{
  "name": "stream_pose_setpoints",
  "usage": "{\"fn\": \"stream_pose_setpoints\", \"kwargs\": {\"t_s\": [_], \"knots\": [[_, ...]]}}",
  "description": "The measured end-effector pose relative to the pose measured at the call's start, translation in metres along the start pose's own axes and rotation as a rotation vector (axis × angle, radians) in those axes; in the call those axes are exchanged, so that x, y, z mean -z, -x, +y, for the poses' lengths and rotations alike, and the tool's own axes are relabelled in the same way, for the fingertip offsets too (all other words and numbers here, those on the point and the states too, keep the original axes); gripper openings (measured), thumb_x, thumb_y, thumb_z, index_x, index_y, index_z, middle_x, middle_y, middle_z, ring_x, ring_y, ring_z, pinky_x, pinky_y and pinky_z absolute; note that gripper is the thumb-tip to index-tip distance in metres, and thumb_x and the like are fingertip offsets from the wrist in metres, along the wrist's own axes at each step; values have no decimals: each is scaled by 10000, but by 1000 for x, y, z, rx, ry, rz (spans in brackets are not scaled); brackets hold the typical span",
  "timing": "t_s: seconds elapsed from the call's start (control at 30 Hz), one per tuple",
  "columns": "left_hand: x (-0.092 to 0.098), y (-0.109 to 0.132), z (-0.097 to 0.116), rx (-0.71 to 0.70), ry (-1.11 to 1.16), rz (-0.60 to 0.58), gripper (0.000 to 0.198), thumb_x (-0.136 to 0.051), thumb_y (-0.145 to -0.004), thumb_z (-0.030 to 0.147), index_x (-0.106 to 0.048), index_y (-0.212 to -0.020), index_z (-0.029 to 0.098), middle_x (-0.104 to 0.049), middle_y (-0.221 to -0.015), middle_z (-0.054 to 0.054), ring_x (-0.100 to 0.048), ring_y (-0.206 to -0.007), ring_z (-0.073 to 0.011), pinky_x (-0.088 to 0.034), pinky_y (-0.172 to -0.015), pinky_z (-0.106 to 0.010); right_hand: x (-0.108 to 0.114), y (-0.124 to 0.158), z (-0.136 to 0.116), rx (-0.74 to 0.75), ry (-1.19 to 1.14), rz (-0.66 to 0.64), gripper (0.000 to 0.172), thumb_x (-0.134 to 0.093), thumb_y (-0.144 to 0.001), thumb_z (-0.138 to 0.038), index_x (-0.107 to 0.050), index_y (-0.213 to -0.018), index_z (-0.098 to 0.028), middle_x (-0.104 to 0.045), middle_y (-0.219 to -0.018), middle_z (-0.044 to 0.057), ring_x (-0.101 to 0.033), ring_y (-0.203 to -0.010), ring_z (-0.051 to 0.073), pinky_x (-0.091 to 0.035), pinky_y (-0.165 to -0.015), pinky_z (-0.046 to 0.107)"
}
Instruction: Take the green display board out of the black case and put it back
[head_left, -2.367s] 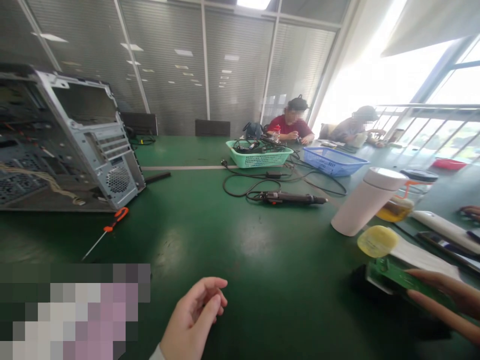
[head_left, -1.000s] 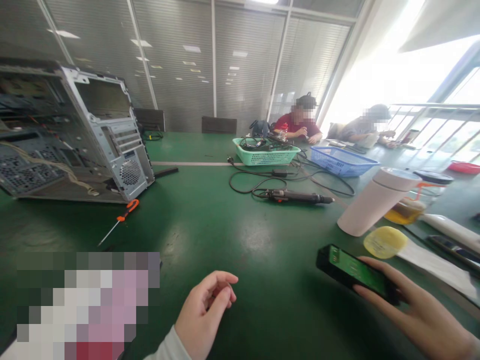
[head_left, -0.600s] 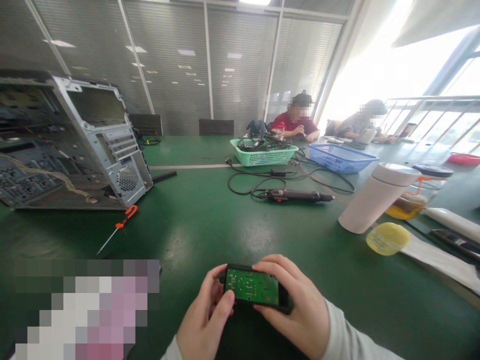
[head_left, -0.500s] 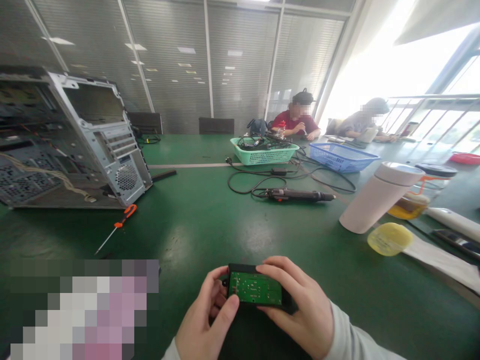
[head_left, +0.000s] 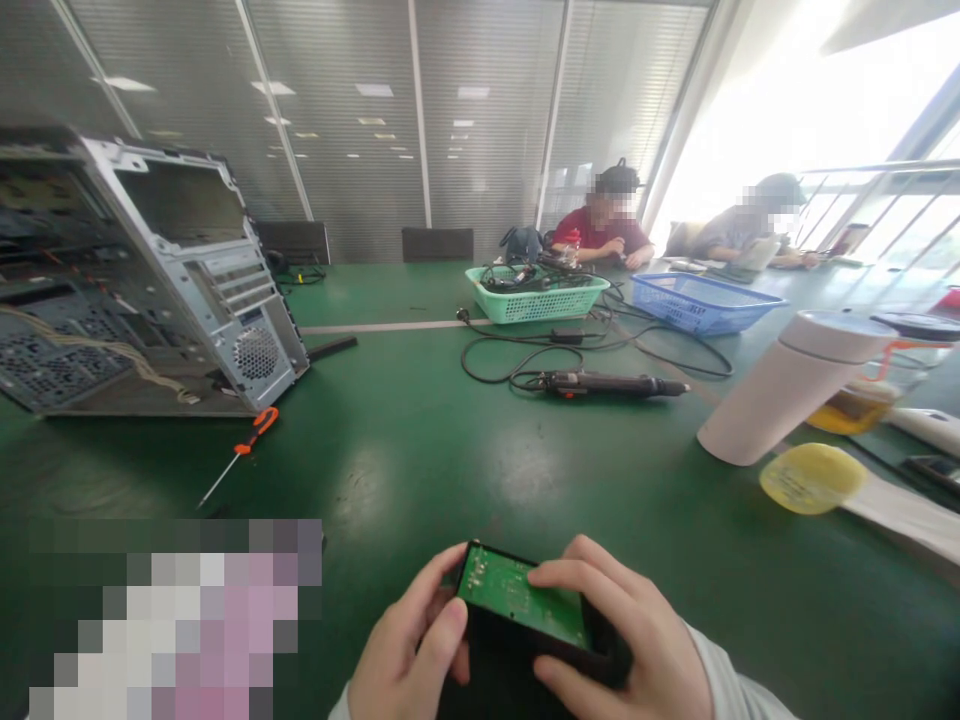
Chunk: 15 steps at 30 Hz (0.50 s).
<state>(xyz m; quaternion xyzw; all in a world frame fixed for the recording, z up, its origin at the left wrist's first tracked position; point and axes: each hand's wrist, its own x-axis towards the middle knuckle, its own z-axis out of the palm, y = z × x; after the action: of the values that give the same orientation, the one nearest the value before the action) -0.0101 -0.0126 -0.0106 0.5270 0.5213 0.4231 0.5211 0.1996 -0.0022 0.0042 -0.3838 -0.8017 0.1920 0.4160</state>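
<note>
A small black plastic case with a green circuit board [head_left: 517,592] in it is held between both hands, low in the middle of the view. My left hand [head_left: 416,635] grips the left end, its thumb on the near edge. My right hand [head_left: 626,630] is wrapped round the right end, with a fingertip lying on the board's face and the thumb at the near side. Solder points show on the board. The case is tilted, its left end higher in the view; its underside is hidden.
An opened computer case [head_left: 255,340] stands at left, with an orange-handled screwdriver [head_left: 244,445] before it. Farther off lie an electric screwdriver [head_left: 611,385], a green basket [head_left: 536,303] of cables and a blue basket [head_left: 697,310]. A pink tumbler [head_left: 795,390] stands right. Two people sit beyond.
The circuit board's case has tilted, its right end dropping toward me. A finger of my right hand has moved from the case's far edge onto the board. The view has shifted slightly.
</note>
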Motion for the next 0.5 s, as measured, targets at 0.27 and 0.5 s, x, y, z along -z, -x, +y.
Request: {"fn": "stream_pose_setpoints", "kwargs": {"t_s": [0.27, 0.5], "knots": [[2, -3, -4, -66, -79, -108, 479, -564, -827, 481, -635, -1171, 157, -538, -609, 25, -445, -518, -144, -386, -524, -245, 6, -10, -11, -761, -807, -168, 386, -658, -754, -553, -553, -832, -189, -509, -671, -36, -467, -573, 106, -403, -526, 196], [-1, -1, 6, -72, -68, -109, 618, -481, -779, 719, -668, -1038, 189, -534, -613, 3, -497, -556, -177, -450, -535, -254, 1, -6, -6, -1066, -1309, -247, 386, -694, -764, -532, -553, -864, -187, -611, -708, -2, -533, -466, 80, -400, -383, 128]]}}
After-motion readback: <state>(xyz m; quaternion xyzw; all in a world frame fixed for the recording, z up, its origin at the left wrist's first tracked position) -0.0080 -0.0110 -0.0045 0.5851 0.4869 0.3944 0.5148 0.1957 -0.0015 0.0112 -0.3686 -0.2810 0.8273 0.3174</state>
